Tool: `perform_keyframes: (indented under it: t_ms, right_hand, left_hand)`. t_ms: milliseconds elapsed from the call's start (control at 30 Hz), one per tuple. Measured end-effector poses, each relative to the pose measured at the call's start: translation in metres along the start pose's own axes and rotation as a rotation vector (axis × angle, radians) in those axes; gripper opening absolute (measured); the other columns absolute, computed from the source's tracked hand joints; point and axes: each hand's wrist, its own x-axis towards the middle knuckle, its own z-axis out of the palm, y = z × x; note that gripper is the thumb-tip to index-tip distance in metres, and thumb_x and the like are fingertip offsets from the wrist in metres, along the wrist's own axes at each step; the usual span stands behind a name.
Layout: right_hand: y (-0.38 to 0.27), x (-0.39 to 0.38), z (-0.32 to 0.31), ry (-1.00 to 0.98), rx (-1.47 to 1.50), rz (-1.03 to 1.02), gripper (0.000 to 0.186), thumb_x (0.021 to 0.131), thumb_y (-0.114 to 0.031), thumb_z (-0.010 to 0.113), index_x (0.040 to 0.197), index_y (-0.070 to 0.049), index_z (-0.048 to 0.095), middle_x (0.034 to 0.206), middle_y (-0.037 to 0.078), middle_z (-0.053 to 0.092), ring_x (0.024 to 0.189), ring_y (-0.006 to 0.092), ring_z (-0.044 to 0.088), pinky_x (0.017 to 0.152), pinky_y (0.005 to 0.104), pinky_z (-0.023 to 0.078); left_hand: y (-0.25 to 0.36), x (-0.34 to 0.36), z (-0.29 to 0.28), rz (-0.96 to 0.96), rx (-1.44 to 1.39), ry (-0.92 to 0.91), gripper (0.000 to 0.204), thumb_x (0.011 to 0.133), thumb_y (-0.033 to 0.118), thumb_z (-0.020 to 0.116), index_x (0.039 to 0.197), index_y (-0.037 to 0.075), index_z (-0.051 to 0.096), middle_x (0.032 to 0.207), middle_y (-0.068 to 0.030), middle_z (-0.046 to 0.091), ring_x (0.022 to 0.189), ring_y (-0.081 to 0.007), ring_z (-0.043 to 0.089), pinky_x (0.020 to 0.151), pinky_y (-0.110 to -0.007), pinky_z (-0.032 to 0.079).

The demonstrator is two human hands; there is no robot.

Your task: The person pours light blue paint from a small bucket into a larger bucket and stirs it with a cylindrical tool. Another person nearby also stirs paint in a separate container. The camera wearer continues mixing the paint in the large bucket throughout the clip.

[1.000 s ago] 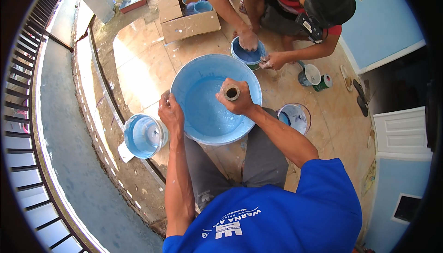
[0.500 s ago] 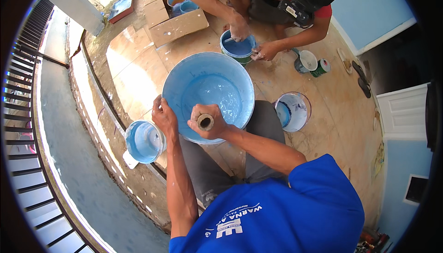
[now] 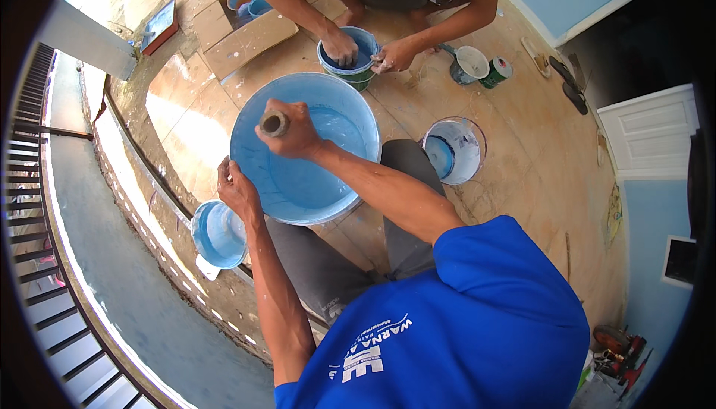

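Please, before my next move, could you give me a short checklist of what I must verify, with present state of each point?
1. Right hand closed around the hollow stick: ok.
2. Left hand at the near-left rim of the large blue tub: ok, though how firmly it holds is unclear.
3. Lower end of the stick in the blue liquid: cannot tell, the right hand hides it.
4. Co-worker's hands away from the tub: ok, they are at the smaller bucket just beyond.
5. White bucket on the right apart from the tub: ok, your knee is between them.
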Motion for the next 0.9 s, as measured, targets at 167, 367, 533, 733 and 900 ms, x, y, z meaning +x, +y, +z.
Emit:
perform_keyframes:
  t_ms: [167,367,533,733,900]
  right_hand:
    - [-0.04,-0.043,0.009,-0.197,0.159,0.19,0.023,0.076,-0.009,0.075,0.075,-0.006,0.052,0.062,0.012,0.058,0.053,0.0272,0.057,0.054,0.0377,0.045]
    - [-0.068,-0.064,-0.065,-0.344,0.125,0.216,0.021,0.078,-0.008,0.074,0.074,-0.006,0.054,0.062,0.009,0.057,0.053,0.0247,0.055,0.055,0.0356,0.046]
    - [-0.019,-0.018,-0.083,-0.093,0.056,0.336,0.018,0.078,-0.01,0.076,0.075,-0.006,0.059,0.063,0.005,0.061,0.057,0.0144,0.059,0.058,0.0338,0.048]
    - [-0.009,0.015,-0.039,-0.073,-0.011,0.188,0.019,0.079,-0.013,0.076,0.076,-0.006,0.058,0.062,0.006,0.059,0.058,0.0128,0.059,0.06,0.0344,0.049]
    - [0.017,0.011,-0.014,-0.06,-0.006,0.074,0.021,0.081,-0.007,0.077,0.075,-0.007,0.056,0.063,0.004,0.062,0.057,0.0107,0.058,0.058,0.0305,0.048]
  left_hand:
    - [-0.012,0.003,0.001,0.026,0.004,-0.003,0.035,0.1,0.021,0.057,0.121,-0.002,0.072,0.107,-0.0205,0.075,0.097,-0.0306,0.072,0.087,-0.04,0.054]
    - [-0.002,-0.003,-0.003,-0.025,-0.015,-0.009,0.037,0.101,0.022,0.055,0.123,-0.003,0.07,0.108,-0.0219,0.075,0.097,-0.0314,0.072,0.088,-0.041,0.054]
    - [0.011,-0.005,-0.004,-0.026,-0.008,-0.012,0.038,0.101,0.023,0.054,0.125,-0.002,0.069,0.11,-0.0243,0.075,0.098,-0.0332,0.072,0.09,-0.041,0.055]
    - [0.016,-0.005,-0.007,-0.126,-0.018,-0.05,0.037,0.1,0.023,0.054,0.122,-0.001,0.071,0.105,-0.0239,0.076,0.093,-0.033,0.074,0.086,-0.041,0.056]
    - [0.013,-0.005,-0.002,-0.073,-0.012,0.013,0.035,0.099,0.022,0.057,0.121,-0.001,0.071,0.106,-0.0239,0.076,0.097,-0.0349,0.075,0.085,-0.041,0.057]
